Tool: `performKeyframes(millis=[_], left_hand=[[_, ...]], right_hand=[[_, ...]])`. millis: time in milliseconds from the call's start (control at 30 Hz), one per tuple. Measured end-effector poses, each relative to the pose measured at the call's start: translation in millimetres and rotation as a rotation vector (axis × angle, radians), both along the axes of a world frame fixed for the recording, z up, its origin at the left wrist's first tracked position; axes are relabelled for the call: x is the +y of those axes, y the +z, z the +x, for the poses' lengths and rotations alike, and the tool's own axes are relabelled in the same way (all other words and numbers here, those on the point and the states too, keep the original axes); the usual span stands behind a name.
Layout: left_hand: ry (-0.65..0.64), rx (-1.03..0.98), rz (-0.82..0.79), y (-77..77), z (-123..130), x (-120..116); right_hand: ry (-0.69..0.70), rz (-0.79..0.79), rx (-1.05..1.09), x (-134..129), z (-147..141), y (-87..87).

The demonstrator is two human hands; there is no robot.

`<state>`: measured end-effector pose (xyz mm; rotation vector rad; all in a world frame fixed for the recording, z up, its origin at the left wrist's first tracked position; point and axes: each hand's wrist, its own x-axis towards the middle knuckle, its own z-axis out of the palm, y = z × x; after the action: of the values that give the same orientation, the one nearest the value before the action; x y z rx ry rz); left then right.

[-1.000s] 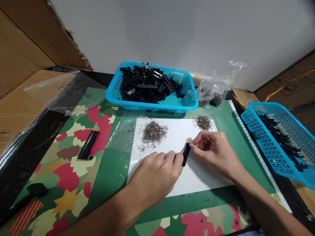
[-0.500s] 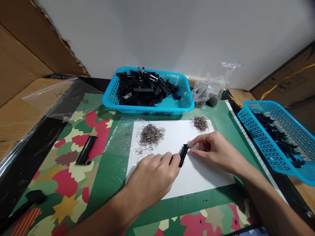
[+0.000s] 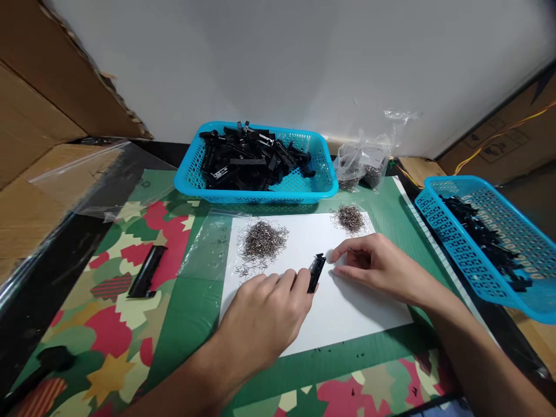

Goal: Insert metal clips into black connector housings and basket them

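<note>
My left hand is closed around a small, narrow black plastic part, holding it tilted over the white sheet of paper. Just right of the part's upper end is my right hand; its thumb and index finger are apart, with nothing visible between the tips, and they do not touch the part. Beyond my left hand lies a large pile of tiny bent metal pieces, which look like small springs. A smaller pile of such pieces sits past my right hand.
A blue basket full of black plastic parts stands at the back. Another blue basket with black pieces is at right. Clear bags of metal pieces stand against the wall. One longer black part lies on the patterned covering at left.
My left hand has drawn the black part slightly left, widening the gap to my right fingertips. The whole view has shifted a little. My right hand keeps nearly the same pose.
</note>
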<state>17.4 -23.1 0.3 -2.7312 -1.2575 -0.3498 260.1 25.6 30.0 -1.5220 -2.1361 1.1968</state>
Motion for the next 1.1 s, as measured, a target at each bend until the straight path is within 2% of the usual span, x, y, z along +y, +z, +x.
performKeyframes(millis=[200,500,667,733,800,900,1000,1100], left_hand=[[-0.001,-0.022,-0.002,1.8,0,0],[-0.012,-0.027,0.007,3.1,-1,2],[-0.002,-0.173,-0.029,1.5,-6,3],[0.045,-0.299,-0.105,0.8,-9,4],[0.117,-0.442,-0.258,1.4,-11,5],[0.206,-0.667,-0.52,5.0,-14,6],[0.22,-0.792,-0.623,8.8,-14,6],[0.223,-0.913,-0.743,8.6,-13,8]], right_hand=[[0.053,-0.016,0.0,-1,-2,-5.8],[0.147,0.114,0.022,0,-2,-2.2],[0.037,0.045,0.21,0,-4,2.2],[-0.02,-0.003,0.372,-1,-5,2.3],[-0.064,-0.01,0.517,-1,-7,1.0],[-0.084,0.113,0.63,-1,-12,-2.3],[-0.115,0.206,0.69,-1,-17,-7.5],[-0.197,0.15,0.774,-2,-24,-15.4]])
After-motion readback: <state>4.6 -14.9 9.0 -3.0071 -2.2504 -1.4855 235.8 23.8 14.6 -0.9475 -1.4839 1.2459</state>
